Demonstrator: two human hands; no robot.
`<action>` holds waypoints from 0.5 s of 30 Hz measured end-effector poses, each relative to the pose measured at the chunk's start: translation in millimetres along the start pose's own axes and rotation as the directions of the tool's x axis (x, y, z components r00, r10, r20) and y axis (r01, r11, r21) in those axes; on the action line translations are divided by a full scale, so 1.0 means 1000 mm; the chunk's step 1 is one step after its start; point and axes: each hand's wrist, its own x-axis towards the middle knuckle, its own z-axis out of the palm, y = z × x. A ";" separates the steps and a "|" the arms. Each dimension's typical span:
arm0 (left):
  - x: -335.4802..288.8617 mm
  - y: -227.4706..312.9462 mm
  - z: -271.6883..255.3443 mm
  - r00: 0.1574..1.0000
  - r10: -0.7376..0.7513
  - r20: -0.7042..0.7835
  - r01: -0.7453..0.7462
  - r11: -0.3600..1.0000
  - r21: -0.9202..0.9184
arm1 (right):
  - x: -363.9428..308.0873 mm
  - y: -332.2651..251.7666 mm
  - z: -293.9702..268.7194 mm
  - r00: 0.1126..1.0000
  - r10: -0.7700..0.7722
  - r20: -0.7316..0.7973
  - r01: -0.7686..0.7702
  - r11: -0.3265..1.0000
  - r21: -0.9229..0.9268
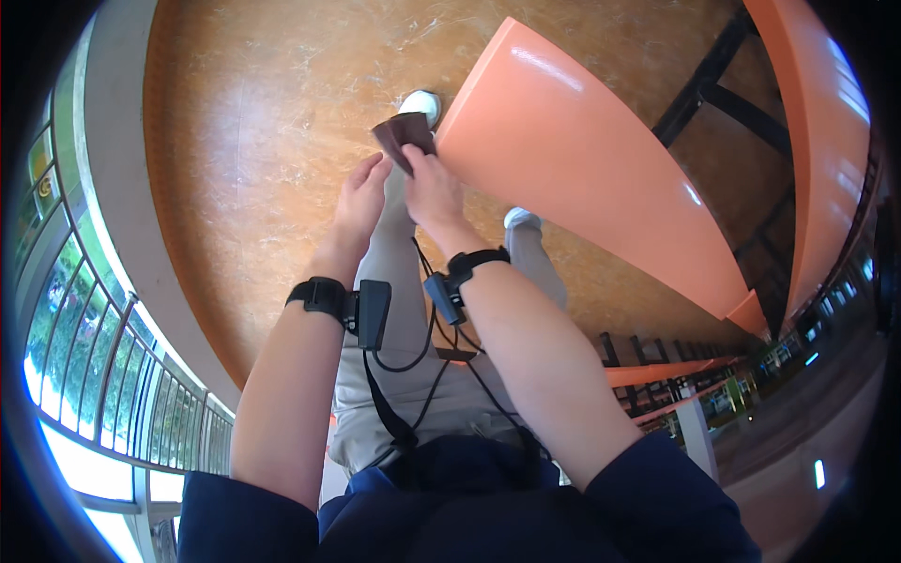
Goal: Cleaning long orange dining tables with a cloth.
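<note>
A dark brown folded piece, looking like a cloth, is pinched between the thumb and fingers of my right hand. It hangs out past my fingertips, close to the left end of a glossy orange bench or table top. My left hand is just left of the brown cloth, with its fingers stretched forward and nothing seen in them. Its fingertips come near the cloth's lower edge; whether they touch it I cannot tell.
A brown, scuffed floor lies below, with my white shoes on it. Another orange surface on dark metal legs stands at the right. A curved ledge and metal railing run along the left. Black cables hang between my wrist straps.
</note>
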 end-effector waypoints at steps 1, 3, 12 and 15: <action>0.000 -0.002 0.003 1.000 0.010 0.020 -0.011 0.999 0.041 | 0.000 -0.003 -0.002 1.000 0.003 -0.006 -0.003 1.000 -0.007; -0.002 -0.003 0.015 0.999 0.023 0.028 -0.024 0.998 0.050 | 0.003 0.007 -0.009 0.998 -0.024 0.055 0.026 0.999 -0.043; -0.014 -0.002 0.048 0.999 -0.044 -0.007 0.044 0.989 0.140 | -0.009 0.128 -0.113 0.978 -0.048 -0.204 0.077 0.987 0.137; -0.013 -0.006 0.073 0.997 0.038 -0.069 -0.020 0.968 0.249 | -0.029 0.212 -0.134 0.941 0.136 -0.311 -0.122 0.990 0.065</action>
